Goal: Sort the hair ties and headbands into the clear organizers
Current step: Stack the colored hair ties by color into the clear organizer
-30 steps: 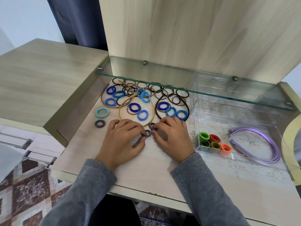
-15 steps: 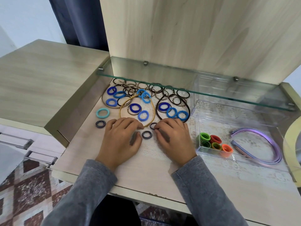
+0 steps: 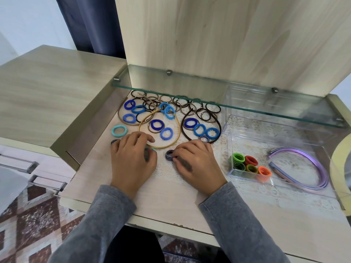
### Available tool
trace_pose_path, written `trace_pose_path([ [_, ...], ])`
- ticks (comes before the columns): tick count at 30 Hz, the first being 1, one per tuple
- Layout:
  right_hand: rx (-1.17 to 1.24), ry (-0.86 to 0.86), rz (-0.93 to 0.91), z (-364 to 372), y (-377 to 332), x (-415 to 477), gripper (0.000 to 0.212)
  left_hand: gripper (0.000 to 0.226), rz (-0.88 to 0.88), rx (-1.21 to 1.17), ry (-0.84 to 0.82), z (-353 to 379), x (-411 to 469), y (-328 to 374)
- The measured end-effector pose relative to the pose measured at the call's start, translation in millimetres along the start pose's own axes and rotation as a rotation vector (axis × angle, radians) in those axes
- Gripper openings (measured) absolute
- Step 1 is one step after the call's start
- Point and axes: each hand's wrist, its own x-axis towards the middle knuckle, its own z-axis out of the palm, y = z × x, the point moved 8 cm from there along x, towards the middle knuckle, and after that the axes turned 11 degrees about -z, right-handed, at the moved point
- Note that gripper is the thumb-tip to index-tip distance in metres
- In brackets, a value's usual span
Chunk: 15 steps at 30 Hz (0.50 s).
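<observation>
Since half a second ago the left hand (image 3: 133,162) has slid left, and its outer edge now overlaps a dark hair tie (image 3: 114,142) that lay clear of it before. The right hand (image 3: 197,164) has closed in on the dark ties between the two hands.

At far left on the pale wooden desk (image 3: 171,202), a teal hair tie (image 3: 119,130) lies flat, just above the half-covered dark one. The left hand rests palm down with its fingers bent and slightly spread, the tips lying over the lower rim of a gold headband (image 3: 179,132). A sliver of teal shows at its thumb, but whether the hand holds anything cannot be told.

Between the hands sits a small stack of dark hair ties (image 3: 169,155). The right thumb and forefinger pinch its right edge, and the other fingers curl loosely behind. Just above the right hand lies another dark ring (image 3: 204,138), touching the lower curve of a dark brown headband (image 3: 220,128).

Behind the hands, unsorted blue ties (image 3: 199,129) and thin brown and black ties (image 3: 190,108) are spread among the headbands, partly under a glass shelf (image 3: 284,109).

To the right stands a clear organizer (image 3: 266,141). Its small front compartment holds green, red and orange ties (image 3: 247,164) on edge. Purple headbands (image 3: 292,149) lie in the larger part beside them.
</observation>
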Motion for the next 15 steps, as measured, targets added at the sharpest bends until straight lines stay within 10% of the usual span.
trace_pose_path([
  [15,-0.028,0.005,0.051,-3,2,0,0.017,0.019,-0.109,0.052,0.027,-3,4,-11],
])
